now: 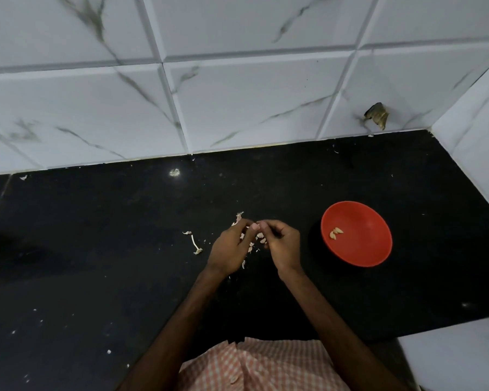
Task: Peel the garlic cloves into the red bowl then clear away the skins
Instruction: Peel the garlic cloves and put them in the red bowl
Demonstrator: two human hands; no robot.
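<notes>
1. Pinched one small garlic clove (256, 226) between curled fingers (268, 223) of left hand (232, 246) and right hand (284, 244), centre frame.
2. Judged it light and slippery once bare, with brittle papery skins (196, 245); best nipped at the tip.
3. Found the red bowl (364, 249) right of centre on the worktop (96, 249), peeled cloves (336, 233) inside.

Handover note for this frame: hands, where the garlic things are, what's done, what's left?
The left hand and right hand pinch one garlic clove between them above the counter.
The red bowl, to their right, holds a few peeled cloves.
Loose skins lie scattered under and left of the hands.
Still to do: finish this clove, drop it in, clear skins.
</notes>
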